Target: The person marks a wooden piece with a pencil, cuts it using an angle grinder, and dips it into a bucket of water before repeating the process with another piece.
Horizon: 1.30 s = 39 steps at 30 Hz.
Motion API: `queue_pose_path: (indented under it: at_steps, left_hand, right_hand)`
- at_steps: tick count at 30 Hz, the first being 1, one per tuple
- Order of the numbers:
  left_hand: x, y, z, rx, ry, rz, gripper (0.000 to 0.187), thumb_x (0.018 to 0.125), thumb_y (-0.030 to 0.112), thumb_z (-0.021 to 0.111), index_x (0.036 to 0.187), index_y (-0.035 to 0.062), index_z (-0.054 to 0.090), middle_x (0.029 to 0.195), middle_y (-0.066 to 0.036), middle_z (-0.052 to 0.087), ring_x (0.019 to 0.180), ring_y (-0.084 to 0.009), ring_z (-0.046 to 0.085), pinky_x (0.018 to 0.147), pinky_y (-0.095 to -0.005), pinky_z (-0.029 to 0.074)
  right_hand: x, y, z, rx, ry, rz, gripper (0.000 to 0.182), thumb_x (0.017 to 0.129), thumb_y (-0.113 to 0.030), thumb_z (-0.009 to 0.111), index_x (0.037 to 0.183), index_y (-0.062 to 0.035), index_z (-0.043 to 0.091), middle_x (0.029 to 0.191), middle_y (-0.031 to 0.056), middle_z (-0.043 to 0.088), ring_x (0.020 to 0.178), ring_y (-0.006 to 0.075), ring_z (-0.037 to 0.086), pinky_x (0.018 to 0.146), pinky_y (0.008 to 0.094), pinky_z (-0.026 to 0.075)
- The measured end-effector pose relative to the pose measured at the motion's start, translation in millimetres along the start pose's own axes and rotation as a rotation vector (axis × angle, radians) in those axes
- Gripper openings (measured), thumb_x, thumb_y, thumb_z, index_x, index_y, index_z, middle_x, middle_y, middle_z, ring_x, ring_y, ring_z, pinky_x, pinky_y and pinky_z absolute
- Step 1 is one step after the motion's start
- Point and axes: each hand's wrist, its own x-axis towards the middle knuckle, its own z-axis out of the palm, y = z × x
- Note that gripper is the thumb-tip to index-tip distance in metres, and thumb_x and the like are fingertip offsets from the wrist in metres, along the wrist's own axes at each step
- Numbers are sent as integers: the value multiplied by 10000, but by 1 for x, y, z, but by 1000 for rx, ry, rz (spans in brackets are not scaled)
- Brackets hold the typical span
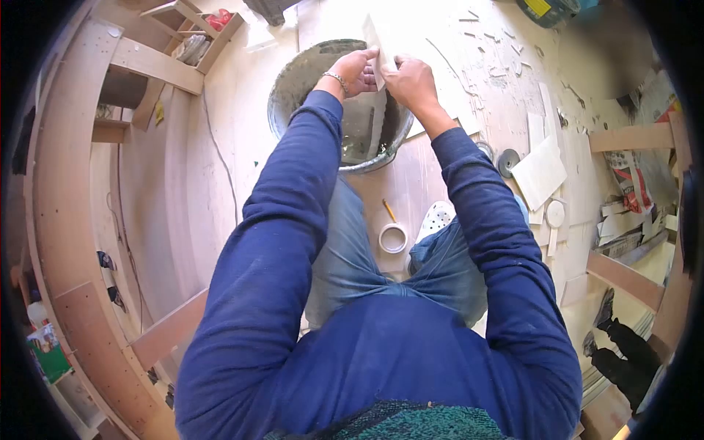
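Both hands [385,73] gripping tile [380,45], long axis pointing away

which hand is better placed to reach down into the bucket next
Probably the left hand: it sits directly over the open bucket, pinching only the tile's edge. The right hand is nearer the far rim and seems to carry the tile.

A pale, dusty wooden floor [220,183] carries everything. On it stands a round grey metal basin [282,103] smeared with mortar. Near the basin lie a white roll of tape [393,237] and a yellow pencil [389,210]. To the right rest a white rectangular tile [540,173], a grey grinding disc [507,161] and scattered white tile shards [499,51].
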Motion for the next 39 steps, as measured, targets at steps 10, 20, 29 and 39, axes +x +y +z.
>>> queue_pose_path:
  at_steps: [10,20,29,39]
  left_hand:
    - [-74,-15,12,207,2,-53,708,913,472,677,1372,-17,448,1295,-235,543,1176,-360,588,978,-519,517]
    - [-59,-44,6,601,-367,177,603,874,394,710,1327,42,525,1373,-240,482,1196,-412,566,951,-548,528]
    - [-87,-48,16,408,-47,-36,583,894,445,655,1397,174,540,1374,-194,501,1154,-396,591,901,-527,541]
    - [-94,-75,32,156,90,-28,822,896,698,541,1439,92,423,1390,-203,470,1184,-389,554,957,-613,465]
  right_hand:
    - [-174,-30,-70,155,-61,100,254,836,-227,613,942,-5,675,805,252,661,750,437,659,685,494,532]
    - [-238,-25,-59,230,7,148,252,859,-199,608,1015,-9,661,809,264,660,732,441,654,660,485,530]
    - [-244,-14,-46,112,-70,159,263,873,-238,601,997,-10,636,814,277,670,761,466,658,720,531,535]
    - [-235,-26,-63,225,-88,314,619,850,-459,691,1262,-8,589,993,297,690,969,438,679,857,483,533]
